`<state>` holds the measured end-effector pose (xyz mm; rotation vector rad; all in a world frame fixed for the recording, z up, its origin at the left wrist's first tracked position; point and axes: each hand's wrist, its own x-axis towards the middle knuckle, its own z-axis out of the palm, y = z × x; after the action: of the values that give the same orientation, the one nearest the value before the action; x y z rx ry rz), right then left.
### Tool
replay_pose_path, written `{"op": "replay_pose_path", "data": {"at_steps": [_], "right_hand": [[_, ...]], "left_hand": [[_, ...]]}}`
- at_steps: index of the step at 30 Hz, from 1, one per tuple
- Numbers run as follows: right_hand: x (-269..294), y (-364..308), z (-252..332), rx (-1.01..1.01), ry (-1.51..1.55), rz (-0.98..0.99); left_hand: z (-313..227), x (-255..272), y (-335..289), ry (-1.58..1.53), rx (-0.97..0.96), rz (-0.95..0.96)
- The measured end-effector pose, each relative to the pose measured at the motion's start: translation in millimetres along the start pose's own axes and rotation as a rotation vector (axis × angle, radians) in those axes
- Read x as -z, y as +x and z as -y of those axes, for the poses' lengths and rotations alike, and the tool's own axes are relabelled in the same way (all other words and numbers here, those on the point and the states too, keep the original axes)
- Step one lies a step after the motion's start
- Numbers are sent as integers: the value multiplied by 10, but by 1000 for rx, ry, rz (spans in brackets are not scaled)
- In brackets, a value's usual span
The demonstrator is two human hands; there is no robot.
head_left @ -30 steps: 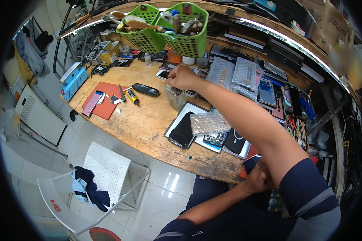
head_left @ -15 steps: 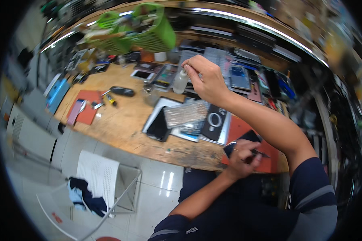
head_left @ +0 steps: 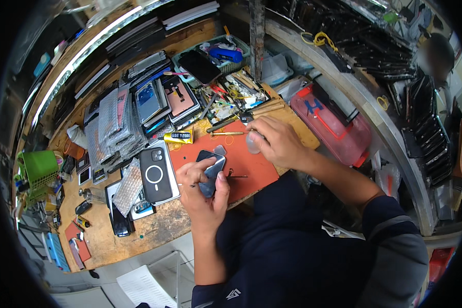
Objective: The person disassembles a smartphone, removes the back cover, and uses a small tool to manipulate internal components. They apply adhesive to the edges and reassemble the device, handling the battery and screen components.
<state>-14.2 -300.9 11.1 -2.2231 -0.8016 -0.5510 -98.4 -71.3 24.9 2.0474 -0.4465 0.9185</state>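
1. Phone (head_left: 211, 165) sits tilted in the left hand (head_left: 203, 192), fingers clamped round its edges, over the red mat (head_left: 251, 169).
2. Right hand (head_left: 272, 141) is closed round a small clear bottle (head_left: 251, 143) at the mat's far edge.
3. Glue tube (head_left: 178, 137) lies just left of the mat; a black phone case (head_left: 155, 175) lies beside it.

wooden workbench (head_left: 154, 226) | shelves (head_left: 354, 36) behind | pale tiled floor (head_left: 87, 292)
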Motion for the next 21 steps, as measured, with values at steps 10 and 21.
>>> {"op": "replay_pose_path", "data": {"at_steps": [10, 21], "right_hand": [[195, -187, 162, -118, 356, 132], [1088, 114, 667, 59, 330, 209]], "left_hand": [[-49, 3, 35, 126, 26, 79], [-76, 26, 92, 137, 36, 147]]}}
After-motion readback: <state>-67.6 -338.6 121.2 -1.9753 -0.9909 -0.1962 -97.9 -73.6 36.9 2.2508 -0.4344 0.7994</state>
